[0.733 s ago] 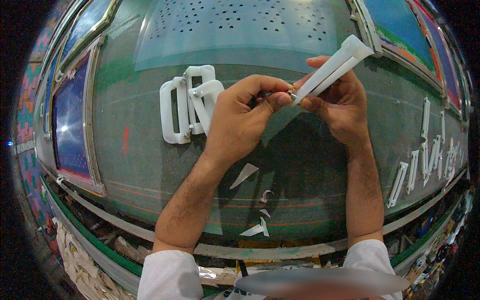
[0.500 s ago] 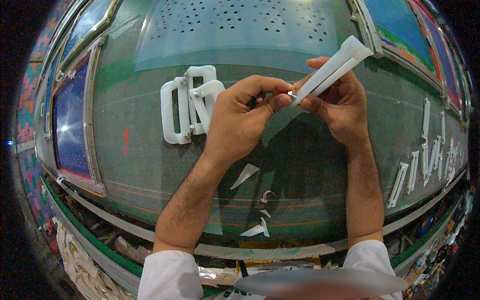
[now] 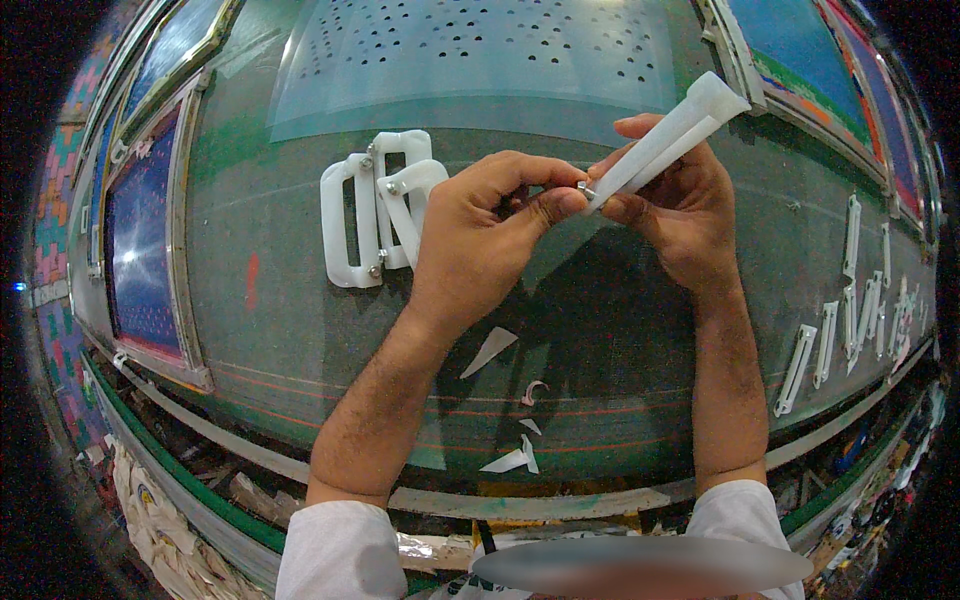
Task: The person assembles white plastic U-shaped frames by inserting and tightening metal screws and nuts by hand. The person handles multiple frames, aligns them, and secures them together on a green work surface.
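Observation:
Over the middle of the table, my right hand [image 3: 680,205] grips a white plastic handle [image 3: 655,155], tilted with its far end up to the right. At the handle's near end, my left hand [image 3: 495,225] pinches a small shiny metal screw [image 3: 586,189] between thumb and forefinger. The screw touches the plastic; how deep it sits cannot be made out. Just left of my left hand lie several white slotted handles [image 3: 350,220] with metal screws at their corners, one partly hidden behind that hand.
Several thin white strips [image 3: 798,370] lie at the right. Closer to me are white scraps [image 3: 490,352] and a curled pinkish piece [image 3: 535,391]. Framed screens stand at the left [image 3: 145,240] and far right [image 3: 800,60]. A translucent sheet with dark dots [image 3: 470,90] covers the back.
The handle and the screw have turned very slightly between my fingers. Both hands stay in nearly the same place, and the things on the table have not moved.

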`<state>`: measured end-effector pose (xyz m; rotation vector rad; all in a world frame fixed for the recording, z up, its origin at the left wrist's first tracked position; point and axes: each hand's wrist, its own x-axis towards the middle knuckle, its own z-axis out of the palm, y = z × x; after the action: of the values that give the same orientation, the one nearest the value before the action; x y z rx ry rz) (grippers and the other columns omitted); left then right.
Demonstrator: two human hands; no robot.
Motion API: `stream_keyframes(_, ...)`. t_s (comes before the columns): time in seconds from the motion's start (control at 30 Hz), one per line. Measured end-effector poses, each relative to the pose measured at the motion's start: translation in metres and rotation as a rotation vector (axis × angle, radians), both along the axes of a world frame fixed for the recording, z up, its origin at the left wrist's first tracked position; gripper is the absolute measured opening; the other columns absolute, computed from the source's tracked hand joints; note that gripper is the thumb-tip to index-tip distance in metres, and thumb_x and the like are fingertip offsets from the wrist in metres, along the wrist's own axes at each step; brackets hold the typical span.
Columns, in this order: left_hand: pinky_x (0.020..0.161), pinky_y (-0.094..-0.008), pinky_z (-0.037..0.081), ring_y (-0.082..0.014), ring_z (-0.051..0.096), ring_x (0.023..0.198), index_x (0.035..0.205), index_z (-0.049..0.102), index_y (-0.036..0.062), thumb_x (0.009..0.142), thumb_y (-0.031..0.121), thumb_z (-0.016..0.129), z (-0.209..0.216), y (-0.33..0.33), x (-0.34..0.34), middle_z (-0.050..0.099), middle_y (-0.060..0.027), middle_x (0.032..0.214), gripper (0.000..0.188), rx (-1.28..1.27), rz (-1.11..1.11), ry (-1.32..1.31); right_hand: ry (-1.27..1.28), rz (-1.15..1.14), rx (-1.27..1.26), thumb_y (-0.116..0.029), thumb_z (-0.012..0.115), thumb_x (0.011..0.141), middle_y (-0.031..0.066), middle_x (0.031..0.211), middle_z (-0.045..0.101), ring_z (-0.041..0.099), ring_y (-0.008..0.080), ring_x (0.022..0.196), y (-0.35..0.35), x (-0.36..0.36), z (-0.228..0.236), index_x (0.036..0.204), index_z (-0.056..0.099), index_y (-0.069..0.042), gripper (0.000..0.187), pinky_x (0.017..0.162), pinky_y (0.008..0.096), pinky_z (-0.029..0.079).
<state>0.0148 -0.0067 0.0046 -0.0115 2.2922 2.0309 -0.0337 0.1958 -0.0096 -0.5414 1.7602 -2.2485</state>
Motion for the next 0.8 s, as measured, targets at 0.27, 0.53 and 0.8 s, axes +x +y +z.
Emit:
stream_keyframes(0.27, 0.081, -0.0254, 0.051, -0.0102, 0.065, 0.089, 0.103, 0.069, 0.0004, 0.094, 0.017, 0.073, 0.001, 0.001, 0.0003, 0.072, -0.0036, 0.095, 0.019, -0.018, -0.002, 0.08, 0.021, 0.027, 0.018, -0.002, 0.08, 0.082, 0.0145, 0.109, 0.071, 0.071, 0.0239, 0.104, 0.0011, -0.0003, 0.0023, 0.133, 0.05, 0.0, 0.06, 0.092, 0.0358, 0.058)
stream_keyframes(0.53, 0.074, -0.0229, 0.049, -0.0069, 0.061, 0.083, 0.104, 0.071, 0.002, 0.092, 0.02, 0.075, 0.0024, 0.0044, 0.0014, 0.07, -0.001, 0.09, 0.021, 0.121, 0.034, -0.037, 0.012, -0.009, 0.031, -0.002, 0.081, 0.082, 0.0146, 0.108, 0.071, 0.071, 0.0239, 0.103, 0.0, 0.0012, 0.0025, 0.131, 0.051, 0.001, 0.058, 0.092, 0.0362, 0.059)
stream_keyframes(0.8, 0.089, -0.0269, 0.05, -0.0132, 0.065, 0.099, 0.112, 0.07, 0.0008, 0.092, 0.004, 0.071, -0.0016, -0.0013, -0.0011, 0.072, -0.0078, 0.107, 0.021, 0.06, -0.051, 0.051, -0.006, -0.009, 0.001, -0.001, 0.081, 0.081, 0.0135, 0.112, 0.07, 0.07, 0.0245, 0.106, -0.0004, -0.0004, -0.0029, 0.132, 0.051, 0.0, 0.059, 0.093, 0.036, 0.058)
